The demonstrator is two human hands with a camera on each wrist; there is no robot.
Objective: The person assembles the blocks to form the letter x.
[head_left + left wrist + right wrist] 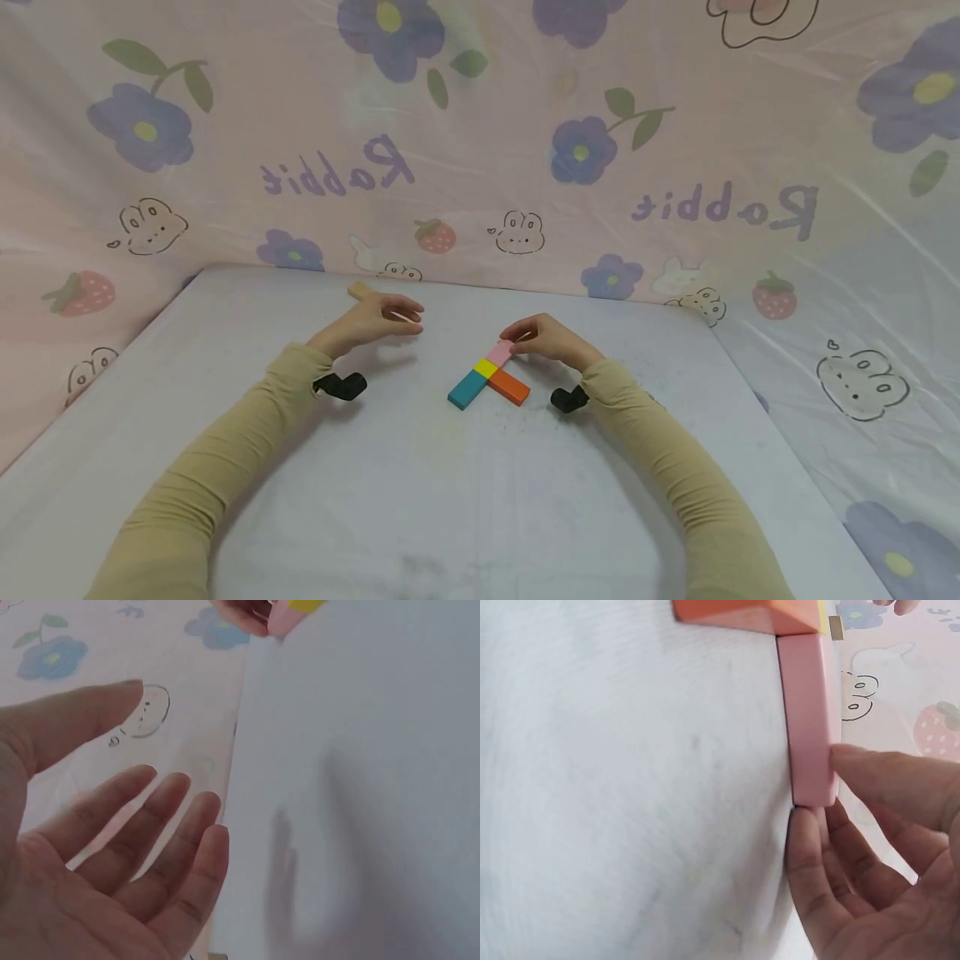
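In the head view, a yellow block (486, 368) joins a teal block (467, 390), an orange block (509, 387) and a pink block (499, 353), all lying flat on the table. My right hand (551, 340) is at the pink block's far end. Seen from the right wrist, the thumb touches the pink block (808, 720) along one edge and the fingertips meet its end. My left hand (375, 318) hovers to the left of the blocks, palm facing inward, fingers relaxed and nothing held. Its thumb and fingers are spread apart in the left wrist view.
A plain wooden block (360, 290) lies behind the left hand, partly covered by it. The white tabletop (420, 500) meets a patterned curtain (480, 167) at the back and sides. Black wrist mounts (342, 386) hang below both cuffs.
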